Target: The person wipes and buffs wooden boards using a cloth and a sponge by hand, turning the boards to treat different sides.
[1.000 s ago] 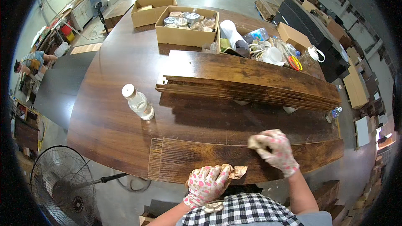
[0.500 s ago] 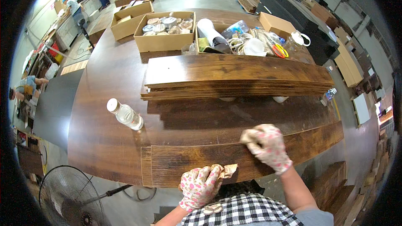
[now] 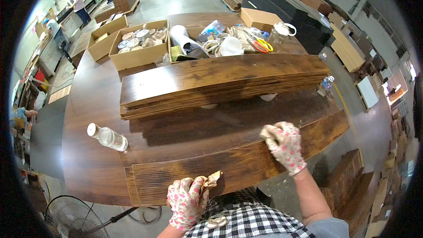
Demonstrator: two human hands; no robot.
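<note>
A long dark-brown wood-grain plank lies along the near edge of the table. My left hand, in a white glove with pink spots, rests at the plank's near edge, its fingers curled round a crumpled tan piece of cloth or paper. Farther right, my right hand, in a matching glove, is closed low over the plank's far edge; what its fingers hold, if anything, is hidden. Beyond the plank a stack of similar planks sits raised on small white supports.
A clear bottle with a white cap stands at left. Behind the stack are a carton of tape rolls and a box of rags, bottles and yellow-orange scissors. A fan stands at lower left; a small bottle is near the right edge.
The view has turned, so the table's contents sit farther left and tilted. My right hand has moved rightward along the plank; my left stays at its near edge with the crumpled piece.
</note>
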